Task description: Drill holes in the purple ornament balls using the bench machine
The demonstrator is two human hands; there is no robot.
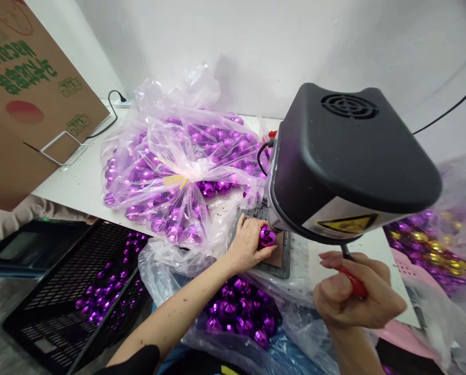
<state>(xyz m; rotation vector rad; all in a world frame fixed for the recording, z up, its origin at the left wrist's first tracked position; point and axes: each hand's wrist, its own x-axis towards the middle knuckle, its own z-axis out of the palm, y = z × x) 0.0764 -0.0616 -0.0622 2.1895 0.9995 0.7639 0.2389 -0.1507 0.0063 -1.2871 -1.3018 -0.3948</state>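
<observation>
With its fingers curled around a shiny purple bauble (267,236), my left hand (249,240) rests over a dark grey base plate (283,270) with a brown pad. The bauble sits just below the lower edge of a black machine head (354,156), which hides part of what lies behind it. On the right, my right hand (358,291) is wrapped around a red-knobbed lever (354,285) that comes down from under the machine. A yellow warning label (346,224) is on the machine's front.
A tied clear bag (186,172) of purple baubles covers the white table's middle. More lie in plastic on my lap (241,307) and in a black crate (41,291) at left. A cardboard box (33,104) stands upper left; purple and gold baubles (432,250) are at right.
</observation>
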